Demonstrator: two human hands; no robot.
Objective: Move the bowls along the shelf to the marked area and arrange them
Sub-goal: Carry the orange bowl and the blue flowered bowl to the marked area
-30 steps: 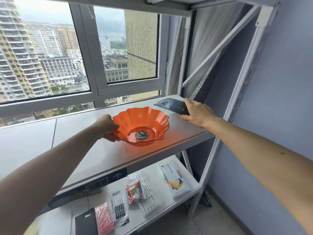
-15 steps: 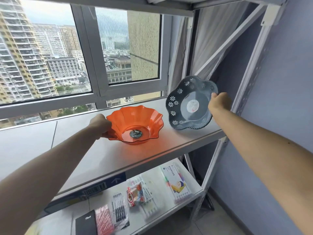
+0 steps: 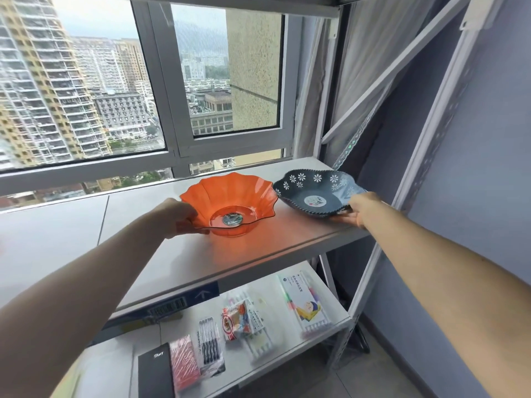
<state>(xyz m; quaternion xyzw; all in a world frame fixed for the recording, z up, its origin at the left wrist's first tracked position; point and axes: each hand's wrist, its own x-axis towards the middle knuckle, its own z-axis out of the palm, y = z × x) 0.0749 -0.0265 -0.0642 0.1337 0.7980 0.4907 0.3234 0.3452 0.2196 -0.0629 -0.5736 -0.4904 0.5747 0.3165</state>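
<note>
A wide window (image 3: pixel 143 90) with grey frames looks out on tower blocks, and a pale curtain (image 3: pixel 359 81) hangs beside it against a bluish wall. In front stands a white metal rack whose upper shelf (image 3: pixel 258 254) is a plain grey-white board carrying both bowls at its right end. A dark blue strip on the shelf's front edge, below the left hand's grip, bears a white arrow and a barcode label (image 3: pixel 168 307) too blurred to read. The orange bowl (image 3: pixel 230 202), translucent and scalloped, sits upright with a round sticker in its base; the left hand (image 3: pixel 175 215) is closed on its near-left rim, thumb on top. Just right of that grip, almost touching the orange rim, the dark blue bowl (image 3: pixel 313 196) with white flower cut-outs is pinched at its near-right edge by the right hand (image 3: pixel 359 209), and seems to tilt slightly, its right side perhaps off the board. Its white centre sticker is illegible. On the lower shelf (image 3: pixel 324 337) under both grips lie a black notebook (image 3: pixel 156 374) with small white lettering, a marker box (image 3: pixel 304 304), a pen pack (image 3: pixel 208 344) and a snack packet (image 3: pixel 234 321).
</note>
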